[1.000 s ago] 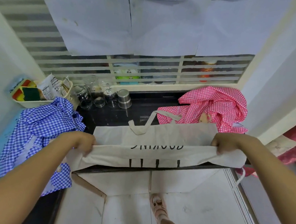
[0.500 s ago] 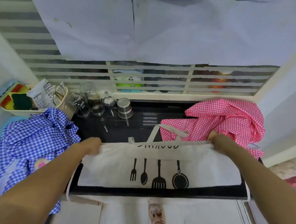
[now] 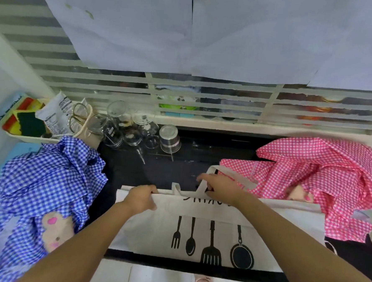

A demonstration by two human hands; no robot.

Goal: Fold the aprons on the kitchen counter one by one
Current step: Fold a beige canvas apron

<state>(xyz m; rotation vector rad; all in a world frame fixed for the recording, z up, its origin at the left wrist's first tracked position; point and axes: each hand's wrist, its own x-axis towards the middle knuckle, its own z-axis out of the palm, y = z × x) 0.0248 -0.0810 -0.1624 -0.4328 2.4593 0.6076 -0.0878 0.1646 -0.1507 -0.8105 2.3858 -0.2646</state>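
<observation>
Here we look down on the black kitchen counter (image 3: 179, 168), which carries 3 aprons. The cream apron (image 3: 153, 232) lies flat along the near edge between the other 2, doubled once, with its 4 printed utensils face up. 1 second ago only the tops of those prints showed and the cloth was gathered at the counter lip, so the first fold has since been carried away from us and laid down.

The blue checked apron (image 3: 47, 187) sits crumpled at the left end. The pink checked apron (image 3: 320, 171) sits crumpled at the right, lying over the cream cloth's right end. We judge both still unfolded.

The left hand (image 3: 141, 198), which held the outer left end, has moved inward and grips the far folded edge, fingers curled over it. The right hand (image 3: 219, 187) has likewise come to the middle. There its fingers and thumb appear to pinch the base of the neck strap (image 3: 241, 180), which trails onto the pink apron.

We read this as tidying: the strap needs tucking onto the panel before the next fold, and 2 aprons remain after this 1.
</observation>
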